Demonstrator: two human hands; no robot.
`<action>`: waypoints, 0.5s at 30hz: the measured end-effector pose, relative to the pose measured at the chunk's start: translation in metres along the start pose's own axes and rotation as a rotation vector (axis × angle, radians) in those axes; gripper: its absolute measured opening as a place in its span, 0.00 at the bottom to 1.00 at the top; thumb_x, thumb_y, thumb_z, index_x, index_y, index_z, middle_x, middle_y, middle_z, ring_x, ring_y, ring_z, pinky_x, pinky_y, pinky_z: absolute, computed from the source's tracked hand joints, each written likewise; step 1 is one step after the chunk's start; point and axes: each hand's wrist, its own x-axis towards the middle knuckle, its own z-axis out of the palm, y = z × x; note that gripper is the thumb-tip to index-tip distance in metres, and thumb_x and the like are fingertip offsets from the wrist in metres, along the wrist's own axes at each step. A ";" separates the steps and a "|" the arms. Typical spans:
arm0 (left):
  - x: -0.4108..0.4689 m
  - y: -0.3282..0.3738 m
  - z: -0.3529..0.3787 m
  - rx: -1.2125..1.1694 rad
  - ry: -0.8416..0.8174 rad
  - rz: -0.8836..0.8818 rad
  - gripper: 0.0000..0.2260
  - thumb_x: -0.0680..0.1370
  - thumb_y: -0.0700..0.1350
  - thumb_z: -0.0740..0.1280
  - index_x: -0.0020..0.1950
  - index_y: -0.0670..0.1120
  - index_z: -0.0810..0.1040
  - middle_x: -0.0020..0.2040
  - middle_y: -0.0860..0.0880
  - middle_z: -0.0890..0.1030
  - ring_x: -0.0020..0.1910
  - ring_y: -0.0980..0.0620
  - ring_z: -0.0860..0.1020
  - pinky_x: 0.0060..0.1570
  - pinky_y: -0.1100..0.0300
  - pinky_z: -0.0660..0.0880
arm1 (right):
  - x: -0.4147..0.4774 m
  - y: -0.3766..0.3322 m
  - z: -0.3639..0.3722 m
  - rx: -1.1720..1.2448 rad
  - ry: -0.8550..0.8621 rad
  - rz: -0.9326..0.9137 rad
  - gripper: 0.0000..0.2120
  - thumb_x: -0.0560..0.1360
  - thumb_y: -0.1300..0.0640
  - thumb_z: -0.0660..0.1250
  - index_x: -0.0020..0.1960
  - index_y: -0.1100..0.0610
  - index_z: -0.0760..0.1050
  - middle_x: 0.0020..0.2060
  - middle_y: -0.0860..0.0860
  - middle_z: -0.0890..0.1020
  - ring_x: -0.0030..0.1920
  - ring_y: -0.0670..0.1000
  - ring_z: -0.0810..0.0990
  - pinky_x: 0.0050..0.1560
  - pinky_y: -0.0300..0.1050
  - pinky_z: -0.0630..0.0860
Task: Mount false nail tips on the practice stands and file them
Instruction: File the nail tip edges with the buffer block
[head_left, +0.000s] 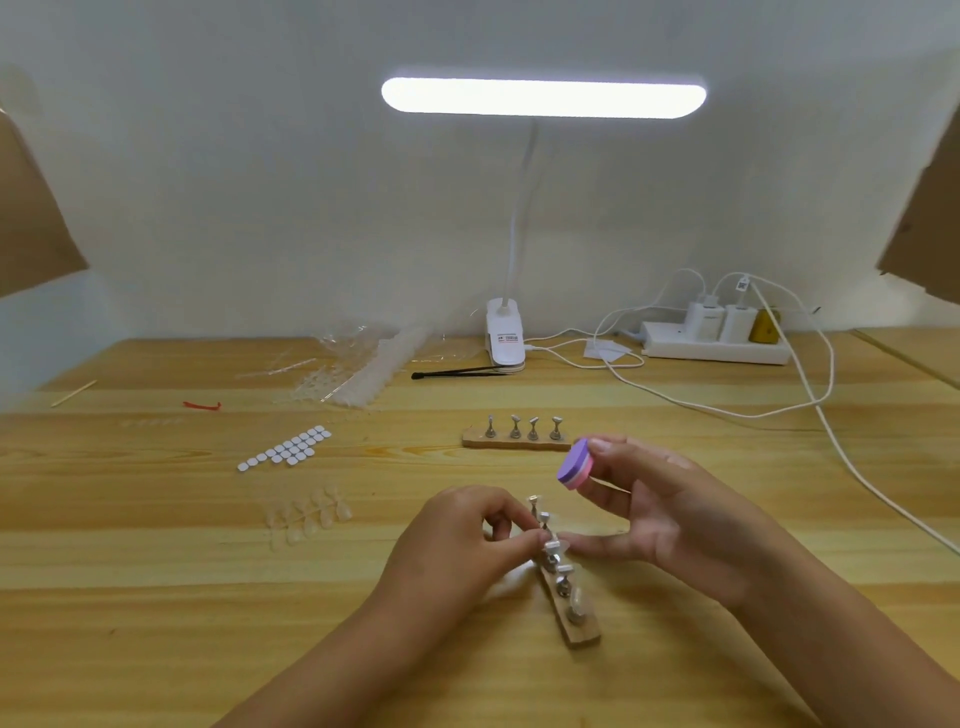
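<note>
A wooden practice stand (581, 632) with several metal holders lies end-on in front of me. My left hand (457, 545) pinches one of the middle holders (551, 546), which carries a clear nail tip. My right hand (660, 512) grips a purple and pink buffer block (574, 464) between thumb and fingers, raised above the stand, while its little finger reaches toward the same holder. A second wooden stand (511, 442) with several holders sits farther back. A strip of clear nail tips (306, 514) lies to the left.
White adhesive tabs (288, 449) lie in rows at left. Behind them sit clear plastic packaging (358, 374), a red band (202, 405) and a wooden stick (74, 393). A clip lamp (505, 338), a black tool (457, 371), a power strip (717, 343) and white cables (826, 415) fill the back right.
</note>
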 end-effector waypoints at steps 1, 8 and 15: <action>0.000 0.000 0.001 -0.005 0.011 -0.012 0.05 0.72 0.55 0.75 0.40 0.55 0.83 0.30 0.63 0.73 0.32 0.65 0.71 0.34 0.63 0.65 | 0.000 0.000 0.000 0.013 -0.003 0.005 0.11 0.71 0.57 0.71 0.52 0.58 0.80 0.47 0.55 0.82 0.53 0.52 0.78 0.54 0.72 0.75; 0.002 -0.005 0.001 -0.097 0.016 -0.061 0.07 0.72 0.54 0.75 0.36 0.56 0.82 0.28 0.59 0.75 0.27 0.63 0.71 0.29 0.69 0.65 | 0.001 0.002 -0.001 0.046 -0.030 0.032 0.09 0.69 0.57 0.73 0.48 0.58 0.83 0.46 0.56 0.83 0.51 0.53 0.80 0.52 0.70 0.77; 0.000 -0.005 0.002 -0.049 0.045 -0.018 0.05 0.72 0.54 0.75 0.38 0.57 0.82 0.28 0.61 0.73 0.29 0.63 0.70 0.30 0.68 0.64 | 0.002 0.002 -0.002 0.055 -0.031 0.034 0.09 0.69 0.57 0.74 0.48 0.58 0.83 0.46 0.55 0.82 0.47 0.50 0.81 0.51 0.69 0.77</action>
